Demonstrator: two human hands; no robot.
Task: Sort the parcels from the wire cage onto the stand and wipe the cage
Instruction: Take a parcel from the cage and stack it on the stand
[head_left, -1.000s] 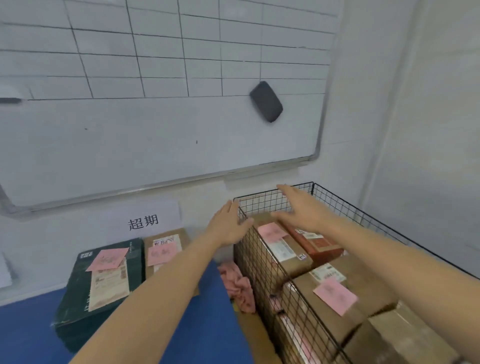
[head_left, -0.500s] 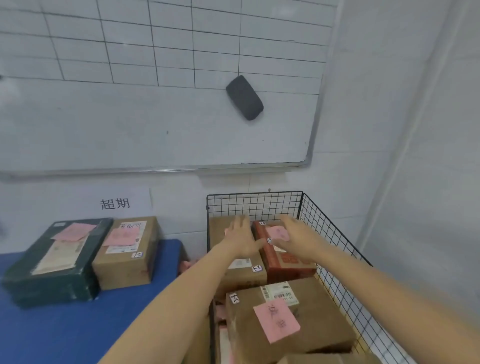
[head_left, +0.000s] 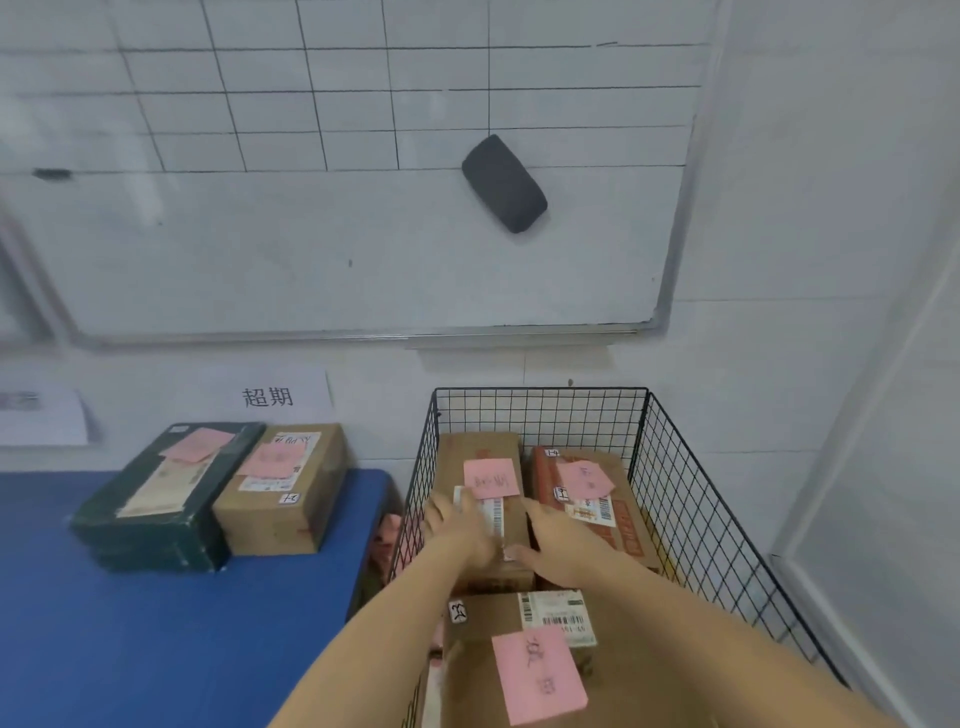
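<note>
1. The black wire cage (head_left: 691, 499) runs off the bottom edge.
2. A crumpled pink cloth (head_left: 385, 532) is mostly hidden between the blue counter (head_left: 156, 623) and the cage.
3. Handwriting on the pink paper note (head_left: 537, 675) is unreadably blurred.
4. A white wall sheet (head_left: 36, 415) is blurred and cut off.

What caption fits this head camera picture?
Left hand and right hand on a brown parcel in the wire cage.

Both hands are dropping from above the rim of the wire cage (head_left: 675, 493) onto the far-left brown parcel (head_left: 483, 452), the left hand (head_left: 460, 530) settling flat on its top and the right hand (head_left: 556, 540) sliding along its right edge, beside the reddish parcel (head_left: 623, 483).
</note>
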